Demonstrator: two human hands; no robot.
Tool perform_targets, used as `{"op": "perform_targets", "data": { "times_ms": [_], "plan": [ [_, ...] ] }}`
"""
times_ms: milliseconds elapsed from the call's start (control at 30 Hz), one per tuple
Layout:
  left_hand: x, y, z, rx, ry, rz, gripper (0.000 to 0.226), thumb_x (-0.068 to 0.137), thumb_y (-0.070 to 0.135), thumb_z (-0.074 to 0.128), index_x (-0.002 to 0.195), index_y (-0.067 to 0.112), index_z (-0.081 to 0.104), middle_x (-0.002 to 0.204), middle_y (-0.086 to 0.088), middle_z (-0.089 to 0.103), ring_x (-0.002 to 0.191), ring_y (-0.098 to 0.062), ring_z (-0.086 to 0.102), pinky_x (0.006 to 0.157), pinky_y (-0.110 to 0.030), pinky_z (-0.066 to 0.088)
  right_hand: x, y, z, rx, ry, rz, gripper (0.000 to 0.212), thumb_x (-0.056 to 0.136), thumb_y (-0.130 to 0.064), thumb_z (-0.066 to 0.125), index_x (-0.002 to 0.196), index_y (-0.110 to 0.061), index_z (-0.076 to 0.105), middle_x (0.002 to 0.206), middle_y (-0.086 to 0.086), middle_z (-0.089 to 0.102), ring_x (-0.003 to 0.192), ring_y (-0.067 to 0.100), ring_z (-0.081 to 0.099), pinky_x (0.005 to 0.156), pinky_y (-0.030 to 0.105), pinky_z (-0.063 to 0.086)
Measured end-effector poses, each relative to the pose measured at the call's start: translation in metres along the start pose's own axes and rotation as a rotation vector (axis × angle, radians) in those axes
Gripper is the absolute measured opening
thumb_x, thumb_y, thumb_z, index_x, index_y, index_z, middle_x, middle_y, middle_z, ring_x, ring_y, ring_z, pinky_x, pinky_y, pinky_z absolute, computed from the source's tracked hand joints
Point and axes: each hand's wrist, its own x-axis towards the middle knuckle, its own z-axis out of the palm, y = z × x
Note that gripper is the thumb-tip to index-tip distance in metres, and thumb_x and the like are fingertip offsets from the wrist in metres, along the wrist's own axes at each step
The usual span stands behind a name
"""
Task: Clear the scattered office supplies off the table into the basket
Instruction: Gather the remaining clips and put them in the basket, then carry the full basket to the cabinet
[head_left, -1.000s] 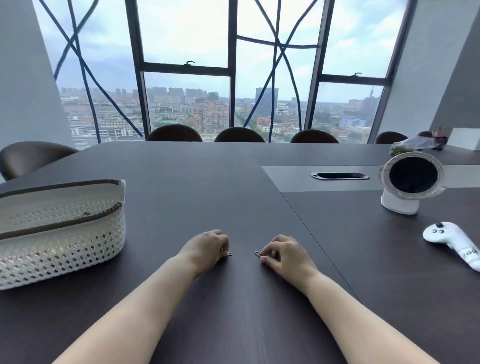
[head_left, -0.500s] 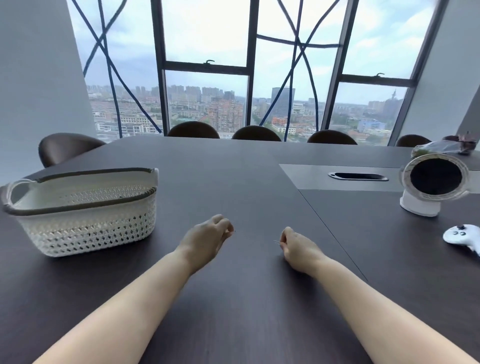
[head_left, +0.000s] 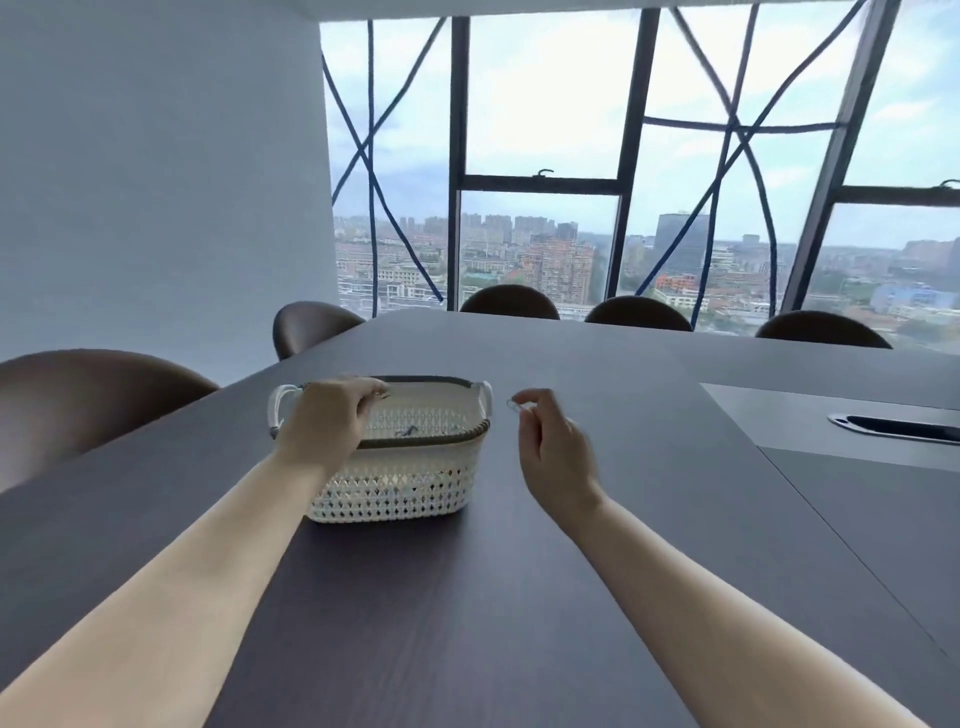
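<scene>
1. A small wire paper clip (head_left: 512, 404) is pinched between the fingers (head_left: 525, 399) of the right hand (head_left: 553, 452), held in the air just to the 3 o'clock side of the basket (head_left: 395, 480), clear of the desk (head_left: 467, 597).
2. The white lattice basket with a dark rim stands upright on the dark desk, toward 12 o'clock from the person; a small dark item (head_left: 407, 431), too small to identify, lies inside it.
3. The left hand (head_left: 332, 415) hovers over the basket's opening, fingers curled and pressed together at the tips; whether they pinch anything, I cannot tell.
4. A recessed cable slot (head_left: 893, 428) sits in the desk at 3 o'clock.
5. Brown chairs (head_left: 509, 301) line the far edge at 12 o'clock and the left side at 9 o'clock, before tall windows (head_left: 540, 104).
</scene>
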Motion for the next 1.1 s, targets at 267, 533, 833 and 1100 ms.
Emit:
{"op": "perform_targets", "data": {
  "times_ms": [267, 533, 833, 1100],
  "plan": [
    [-0.013, -0.027, 0.000, -0.075, -0.081, -0.018, 0.024, 0.086, 0.004, 0.057, 0.107, 0.009, 0.068, 0.108, -0.004, 0.070, 0.105, -0.020, 0.062, 0.099, -0.011, 0.031, 0.041, -0.030, 0.041, 0.053, 0.003, -0.043, 0.027, 0.095, -0.010, 0.038, 0.114, -0.012, 0.058, 0.101, 0.008, 0.067, 0.100, 0.028, 0.058, 0.076, 0.028, 0.041],
    [-0.028, -0.038, -0.016, -0.021, -0.121, -0.133, 0.036, 0.083, 0.033, 0.045, 0.102, 0.013, 0.068, 0.118, -0.006, 0.059, 0.117, -0.026, 0.048, 0.101, -0.040, 0.036, 0.035, -0.010, 0.053, -0.164, -0.304, 0.046, 0.037, 0.094, -0.026, 0.045, 0.130, -0.029, 0.050, 0.149, -0.003, 0.033, 0.136, 0.023, 0.026, 0.111, 0.039, 0.024],
    [0.022, -0.061, -0.011, 0.112, -0.200, -0.271, 0.040, 0.087, 0.032, 0.057, 0.122, 0.012, 0.055, 0.131, -0.012, 0.046, 0.124, -0.031, 0.038, 0.104, -0.042, 0.033, 0.072, 0.014, 0.063, -0.033, -0.223, 0.134, 0.033, 0.088, -0.021, 0.056, 0.120, -0.015, 0.052, 0.135, 0.006, 0.045, 0.123, 0.025, 0.043, 0.096, 0.028, 0.033],
    [0.045, -0.078, -0.006, 0.186, -0.492, -0.445, 0.049, 0.083, 0.045, 0.058, 0.124, 0.020, 0.051, 0.128, -0.001, 0.051, 0.112, -0.022, 0.054, 0.089, -0.039, 0.047, 0.106, 0.016, 0.071, -0.034, -0.603, 0.397, 0.049, 0.089, -0.028, 0.056, 0.134, -0.017, 0.040, 0.139, 0.004, 0.046, 0.126, 0.019, 0.044, 0.102, 0.029, 0.035]
  ]
}}
